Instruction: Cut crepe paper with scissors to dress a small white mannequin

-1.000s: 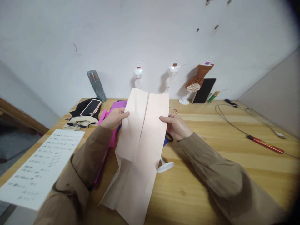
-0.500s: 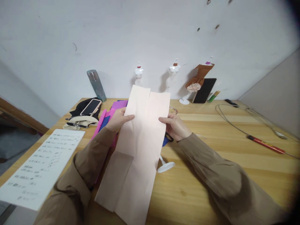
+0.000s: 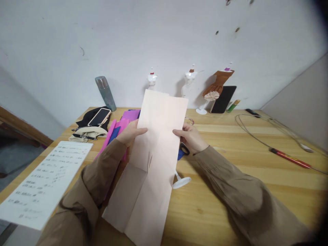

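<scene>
Pale pink paper point(image 3: 159, 143) hangs at the dial's centre, our left hand point(image 3: 128, 133) pinching its edge at ten o'clock, our right hand point(image 3: 192, 138) at two! Tug outward and we could rip it from that slit-like gap point(image 3: 150, 160); dip it and the white stand base point(image 3: 182, 182), four o'clock, might crease it.

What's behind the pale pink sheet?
Showing past the pale pink sheet: white round base, black loop, blue piece, purple material, two white mannequins. Whatever it covers can't be seen.
</scene>
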`<state>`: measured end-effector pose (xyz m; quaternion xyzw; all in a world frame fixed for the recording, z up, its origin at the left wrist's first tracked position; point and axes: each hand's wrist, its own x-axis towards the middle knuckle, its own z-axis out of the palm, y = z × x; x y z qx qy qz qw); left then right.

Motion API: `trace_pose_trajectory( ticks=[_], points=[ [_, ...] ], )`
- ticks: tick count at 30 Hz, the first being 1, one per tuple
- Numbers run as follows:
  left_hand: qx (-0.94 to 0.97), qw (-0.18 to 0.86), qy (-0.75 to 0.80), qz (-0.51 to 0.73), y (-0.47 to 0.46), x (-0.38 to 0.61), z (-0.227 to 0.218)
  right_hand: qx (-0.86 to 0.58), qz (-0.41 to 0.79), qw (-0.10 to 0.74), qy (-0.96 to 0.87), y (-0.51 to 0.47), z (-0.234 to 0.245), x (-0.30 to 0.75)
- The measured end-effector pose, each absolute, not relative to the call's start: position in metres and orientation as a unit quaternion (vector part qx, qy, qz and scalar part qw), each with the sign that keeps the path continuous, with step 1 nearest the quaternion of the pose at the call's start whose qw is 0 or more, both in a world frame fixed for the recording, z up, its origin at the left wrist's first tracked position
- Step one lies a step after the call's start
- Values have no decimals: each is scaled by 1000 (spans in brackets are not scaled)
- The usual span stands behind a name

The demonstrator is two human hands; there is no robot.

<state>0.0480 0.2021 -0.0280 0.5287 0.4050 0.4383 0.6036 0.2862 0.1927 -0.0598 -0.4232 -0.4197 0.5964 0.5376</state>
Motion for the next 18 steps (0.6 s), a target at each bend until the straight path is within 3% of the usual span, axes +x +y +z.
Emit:
trace_pose_trajectory(
  ticks=[6,12,18],
  points=[
    [550,608,402,407,202,47,-28,-414,584,553,-427,195,-61,288],
    [540,620,402,403,198,51,-26,-476,423,632,-442,208,-68,296],
    [552,644,386,363,188,58,-18,-459,392,665,-440,203,-59,292]
  ],
)
